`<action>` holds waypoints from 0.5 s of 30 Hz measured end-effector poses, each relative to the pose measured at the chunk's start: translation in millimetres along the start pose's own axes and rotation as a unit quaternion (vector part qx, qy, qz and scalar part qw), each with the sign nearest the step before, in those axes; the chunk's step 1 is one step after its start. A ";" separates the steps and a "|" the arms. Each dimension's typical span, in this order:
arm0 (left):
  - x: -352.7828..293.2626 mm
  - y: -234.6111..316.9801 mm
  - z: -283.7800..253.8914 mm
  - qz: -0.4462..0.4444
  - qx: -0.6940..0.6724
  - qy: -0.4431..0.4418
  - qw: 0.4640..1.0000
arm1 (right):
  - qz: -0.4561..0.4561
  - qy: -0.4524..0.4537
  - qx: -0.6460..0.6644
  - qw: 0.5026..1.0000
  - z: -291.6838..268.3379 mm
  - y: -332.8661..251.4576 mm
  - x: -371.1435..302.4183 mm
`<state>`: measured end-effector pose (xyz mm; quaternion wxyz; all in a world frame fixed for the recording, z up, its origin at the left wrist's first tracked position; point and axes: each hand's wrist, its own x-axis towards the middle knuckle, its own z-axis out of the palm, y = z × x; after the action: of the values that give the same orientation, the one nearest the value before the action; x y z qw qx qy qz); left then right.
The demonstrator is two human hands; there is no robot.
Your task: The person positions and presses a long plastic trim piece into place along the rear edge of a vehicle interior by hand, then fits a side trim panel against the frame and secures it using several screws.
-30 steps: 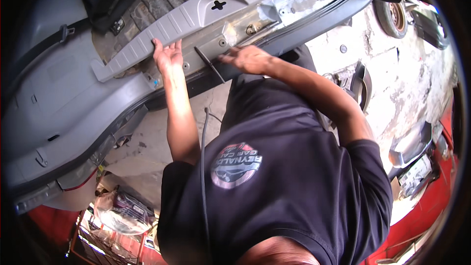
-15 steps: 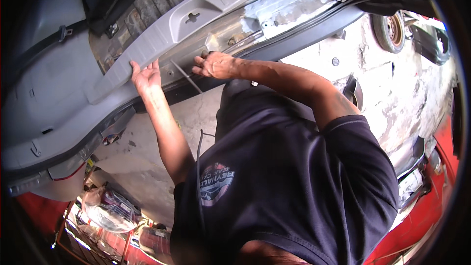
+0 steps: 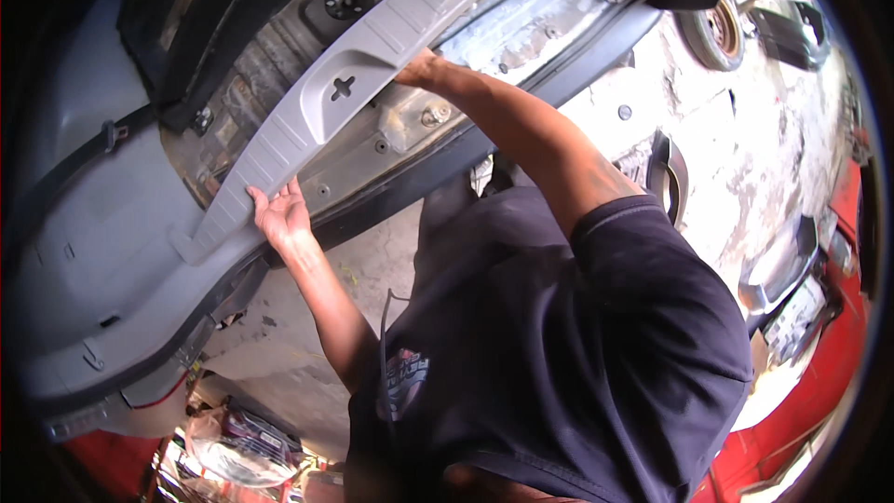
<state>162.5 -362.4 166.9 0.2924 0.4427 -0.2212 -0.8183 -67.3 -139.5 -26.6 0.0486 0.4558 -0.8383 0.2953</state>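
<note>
Nearest us was our dark short-sleeved cotton T-shirt point(image 3: 596, 345) w/ a small round printed emblem point(image 3: 403, 382) on the chest, and a thin dark cable point(image 3: 383, 335) hanging down its L side.

Beyond that, our L hand point(image 3: 281, 216) was palm up, thumb and fingers spread and only lightly bent, touching the lower edge of a long, curved, ribbed grey plastic trim panel point(image 3: 270, 151) near its L end. Our R hand point(image 3: 416, 70) reached to the same edge farther along, fingers hidden behind the panel – couldn't tell how far they were closed or if they had hold of it.

The panel sat tilted over a bare, dirty beige metal ledge point(image 3: 354, 163), its scooped recess w/ a cross-shaped hole point(image 3: 343, 88) between our hands. Just below the ledge ran a black edge strip point(image 3: 400, 172); moulded grey plastic side trim point(image 3: 102, 251) stood to the L.

Farther off, on the pale, stained concrete floor point(image 3: 736, 149) to the R, was a black tyre w/ a rusty-brown steel rim point(image 3: 719, 28).
</note>
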 end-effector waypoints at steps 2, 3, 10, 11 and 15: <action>7.5 20.2 -24.4 0.005 0.001 0.016 1.000 | 0.117 -0.094 0.061 0.987 -51.7 -47.8 3.1; 11.6 15.0 -28.1 -0.009 -0.005 0.020 1.000 | 0.031 -0.098 -0.034 0.994 -70.7 -33.3 -31.4; 22.2 -7.4 -59.7 -0.056 0.000 0.000 0.998 | 0.286 -0.026 -0.078 0.955 -141.1 -7.3 -153.0; 24.5 -13.0 -65.7 -0.059 -0.001 -0.008 0.998 | 0.296 -0.062 -0.058 0.951 -137.1 4.8 -155.6; 16.6 -23.5 -71.9 -0.074 0.022 -0.018 0.997 | 0.237 -0.085 -0.058 0.966 -127.2 14.7 -161.5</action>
<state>210.0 -363.8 105.6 0.2177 0.4494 -0.2111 -0.8403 -9.2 53.9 14.6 -0.0675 0.2638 -0.9391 0.2094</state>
